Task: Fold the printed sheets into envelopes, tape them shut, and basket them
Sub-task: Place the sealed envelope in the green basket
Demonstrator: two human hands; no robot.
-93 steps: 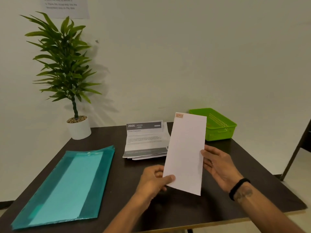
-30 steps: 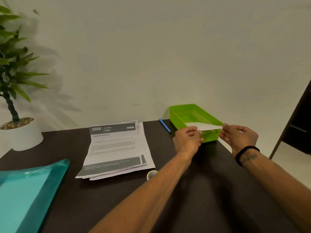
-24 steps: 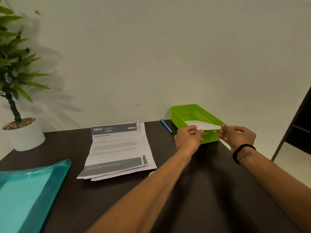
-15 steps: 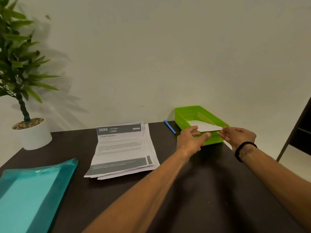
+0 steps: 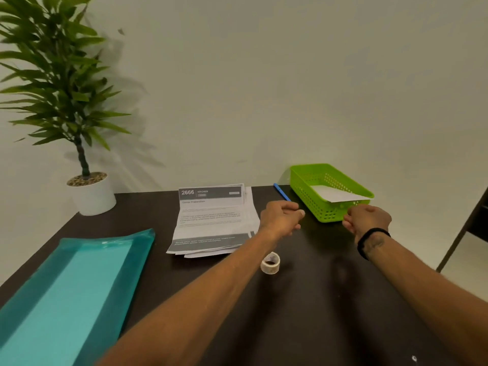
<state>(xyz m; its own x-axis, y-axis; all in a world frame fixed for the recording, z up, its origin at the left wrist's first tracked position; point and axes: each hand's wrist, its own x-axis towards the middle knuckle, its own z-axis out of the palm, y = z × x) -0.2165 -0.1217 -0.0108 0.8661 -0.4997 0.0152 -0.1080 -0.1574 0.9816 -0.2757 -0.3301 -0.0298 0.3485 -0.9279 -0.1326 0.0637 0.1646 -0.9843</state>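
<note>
Now envelope (image 5: 340, 196) released into basket (image 5: 311, 196), both hands (image 5: 280, 217) withdrawn, empty.

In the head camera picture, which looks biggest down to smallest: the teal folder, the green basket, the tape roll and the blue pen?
1. Teal folder, by far the largest, though it also lies nearest the camera.
2. Green basket.
3 and 4. Tape roll and blue pen: both small and alike; the pen is partly hidden and farther off, so I won't rank them.
</note>
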